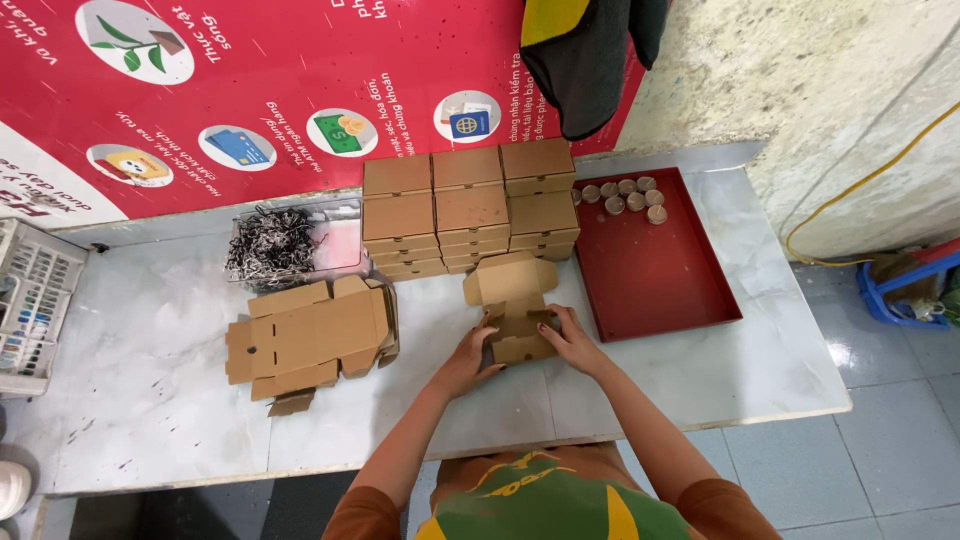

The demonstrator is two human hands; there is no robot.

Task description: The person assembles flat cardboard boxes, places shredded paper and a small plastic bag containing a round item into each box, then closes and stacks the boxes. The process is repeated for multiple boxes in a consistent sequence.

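Note:
A small brown cardboard box [515,300] lies half folded on the white marble table [160,340], its lid flap open toward the wall. My left hand [471,357] grips its left side wall. My right hand [572,338] presses on its right side wall. Both hands hold the box near the table's front middle.
A stack of flat cardboard blanks [310,338] lies to the left. Several folded boxes [470,208] are stacked at the back. A clear tray of dark cords [275,246] sits behind the blanks. A red tray [655,270] holds several small round brown pieces [625,195]. A white basket [30,300] stands far left.

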